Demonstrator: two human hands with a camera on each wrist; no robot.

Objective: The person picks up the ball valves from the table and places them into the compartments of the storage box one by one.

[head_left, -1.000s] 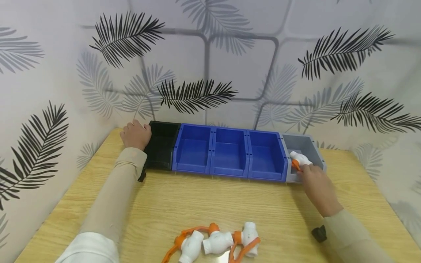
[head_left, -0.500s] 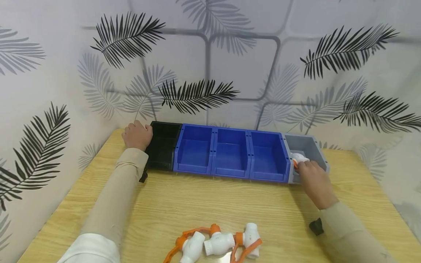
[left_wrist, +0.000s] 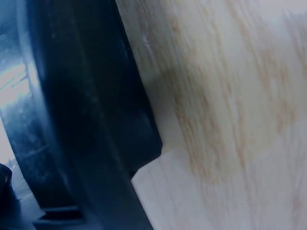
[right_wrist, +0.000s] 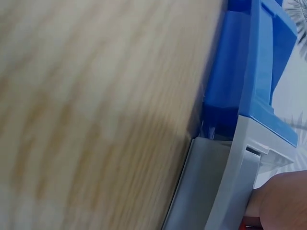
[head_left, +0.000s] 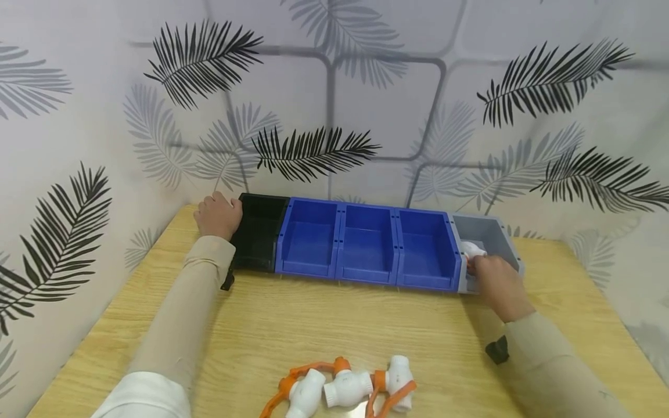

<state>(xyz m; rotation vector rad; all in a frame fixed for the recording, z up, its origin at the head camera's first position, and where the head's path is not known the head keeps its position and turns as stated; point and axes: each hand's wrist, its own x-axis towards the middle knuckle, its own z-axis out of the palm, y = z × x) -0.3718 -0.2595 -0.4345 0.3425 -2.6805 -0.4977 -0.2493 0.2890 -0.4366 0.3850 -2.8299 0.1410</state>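
1. Head view: the right hand (head_left: 503,288) is reaching over the front of the grey bin (head_left: 486,228), its fingers pinching an orange-handled white ball valve (head_left: 473,249), which they are partly hiding.
2. That valve is sitting low inside the grey bin, near its left wall.
3. At the row's opposite end, the left hand (head_left: 218,215) is resting at the left rim of the black bin (head_left: 253,260); its fingertips are hiding from view, so I cannot tell whether it is gripping. The two hands are resting well apart.
4. Three blue bins (head_left: 367,247) are standing side by side between the black and grey ones.
5. Nearer the person, three other ball valves (head_left: 349,388) are lying close together on the wood-grain tabletop (head_left: 334,319).
6. Beige sleeves (head_left: 175,313) are covering both forearms; behind the bins, a leaf-patterned wall (head_left: 366,110) is rising.
7. In the right wrist view, a red-orange bit is showing just below the hand.
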